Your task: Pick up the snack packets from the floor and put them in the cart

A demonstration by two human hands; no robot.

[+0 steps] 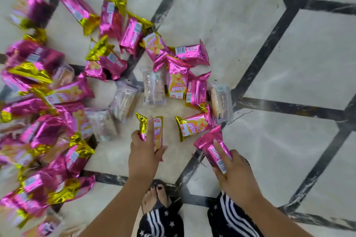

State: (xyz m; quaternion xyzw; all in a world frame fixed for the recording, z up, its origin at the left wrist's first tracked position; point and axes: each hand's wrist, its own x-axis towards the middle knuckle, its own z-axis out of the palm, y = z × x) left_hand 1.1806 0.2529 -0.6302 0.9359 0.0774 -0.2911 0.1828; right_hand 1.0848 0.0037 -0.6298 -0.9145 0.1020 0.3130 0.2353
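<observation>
Left hand [143, 153] grips a gold-ended packet [158, 132] — right hand [238, 176] grips a pink packet [209, 145].

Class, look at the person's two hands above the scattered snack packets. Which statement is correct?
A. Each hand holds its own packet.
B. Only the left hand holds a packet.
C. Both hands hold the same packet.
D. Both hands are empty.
A: the left hand grips a gold-ended packet, while the right hand grips a separate pink packet.

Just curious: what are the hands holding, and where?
Left hand grips a pink-and-gold foil snack packet by its lower half; right hand a pink foil packet by its near end.
</observation>
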